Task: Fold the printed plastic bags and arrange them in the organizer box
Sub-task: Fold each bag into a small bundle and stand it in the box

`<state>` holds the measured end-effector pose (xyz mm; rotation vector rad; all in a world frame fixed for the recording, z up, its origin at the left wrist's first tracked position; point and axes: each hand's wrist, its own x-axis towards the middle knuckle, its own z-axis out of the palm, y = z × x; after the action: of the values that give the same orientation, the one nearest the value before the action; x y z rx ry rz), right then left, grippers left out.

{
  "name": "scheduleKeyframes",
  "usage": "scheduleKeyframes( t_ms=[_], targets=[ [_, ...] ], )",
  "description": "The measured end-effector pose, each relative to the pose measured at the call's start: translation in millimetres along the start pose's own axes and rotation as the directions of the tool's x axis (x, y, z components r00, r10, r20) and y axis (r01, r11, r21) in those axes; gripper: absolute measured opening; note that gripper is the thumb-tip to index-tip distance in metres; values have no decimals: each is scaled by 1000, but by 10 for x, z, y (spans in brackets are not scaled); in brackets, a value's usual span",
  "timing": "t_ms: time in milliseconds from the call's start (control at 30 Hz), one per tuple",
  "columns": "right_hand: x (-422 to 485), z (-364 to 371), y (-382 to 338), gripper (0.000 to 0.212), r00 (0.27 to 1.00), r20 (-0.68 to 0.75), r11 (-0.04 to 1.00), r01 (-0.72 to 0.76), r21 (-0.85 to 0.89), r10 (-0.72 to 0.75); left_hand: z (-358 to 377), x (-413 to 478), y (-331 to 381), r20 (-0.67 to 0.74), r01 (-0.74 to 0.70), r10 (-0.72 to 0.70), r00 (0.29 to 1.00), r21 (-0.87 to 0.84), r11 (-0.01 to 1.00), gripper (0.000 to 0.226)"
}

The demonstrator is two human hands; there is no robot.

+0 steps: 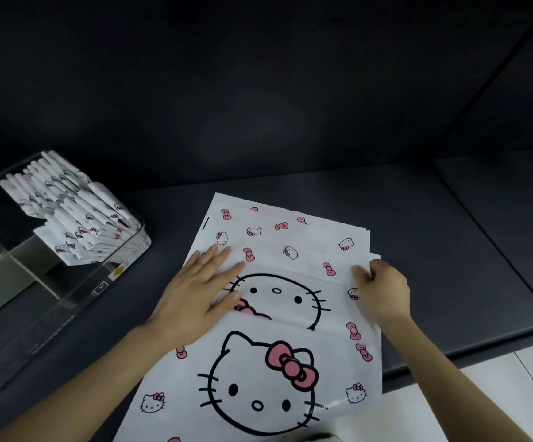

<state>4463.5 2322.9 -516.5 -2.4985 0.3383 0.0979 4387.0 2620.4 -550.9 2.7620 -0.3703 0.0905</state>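
Head view: I see fingers (222, 260) of the left hand (195, 298) flat, pressing the top bag (290, 247); the right hand (383, 291) pinches that bag's right edge. Left of the bag, the clear box (67, 301) holds folded bags (77, 218), all on the dark table (418, 250).

A stack of white plastic bags (258, 371), printed with black-outlined cat faces and pink bows, lies flat on the dark bench (434, 250). It runs from centre toward 6 o'clock, with its far edges slightly fanned at 1 o'clock. The top bag (277, 311) is folded over, so a large cat face shows upside down at centre. At 9 o'clock stands a clear plastic rectangular organizer box (67, 301). Small folded printed bags (77, 215) are packed in tilted rows in its far compartment.
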Motion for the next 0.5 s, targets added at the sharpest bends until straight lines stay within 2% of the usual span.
scheduleKeyframes(
  t_ms=[133, 500],
  targets=[
    [91, 49, 3, 23, 1000, -27, 1000, -10, 23, 11, -18, 130, -64, 38, 7, -10, 999, 76, 997, 60],
    [185, 64, -51, 42, 985, -53, 986, -165, 30, 166, 80, 112, -72, 40, 63, -69, 997, 132, 989, 57]
  ],
)
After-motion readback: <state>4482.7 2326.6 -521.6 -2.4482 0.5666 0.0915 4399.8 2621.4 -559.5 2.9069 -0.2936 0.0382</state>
